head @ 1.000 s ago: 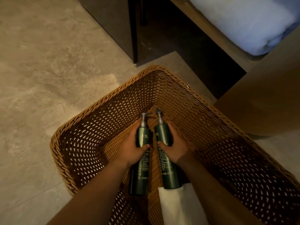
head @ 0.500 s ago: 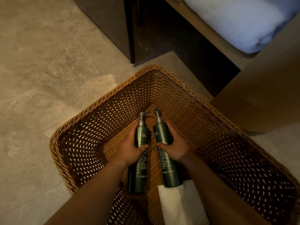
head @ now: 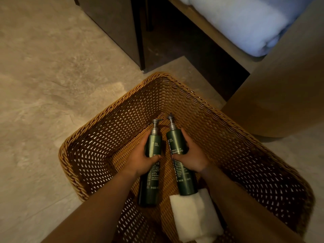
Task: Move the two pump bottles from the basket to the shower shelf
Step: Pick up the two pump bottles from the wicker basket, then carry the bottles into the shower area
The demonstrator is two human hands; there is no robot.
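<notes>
A large square basket of woven tan wicker (head: 91,148) stands on the grey stone floor (head: 43,76) and fills the lower middle of the view, one corner at twelve o'clock. Inside it, at six o'clock, lies a rolled white towel (head: 192,214).

Both task things are still within the basket walls. The left dark green pump bottle (head: 152,146) and the right dark green pump bottle (head: 180,172), marked shampoo, lie side by side near the centre, their grey pump heads pointing to twelve o'clock, close but apart. The foot of the right one overlaps the towel.

The left hand (head: 142,158) has its grip wrapped round the upper body of the left bottle; the right hand (head: 191,156) is closed the same way on the right bottle.

The step in hand appears to be the pick-up, one bottle per hand. Next, both should probably be raised clear of the rim and carried to the shower shelf, which is not in view.

Against the earlier frame, little differs: both bottles sit slightly higher toward twelve o'clock, and the hands hold the same places.
</notes>
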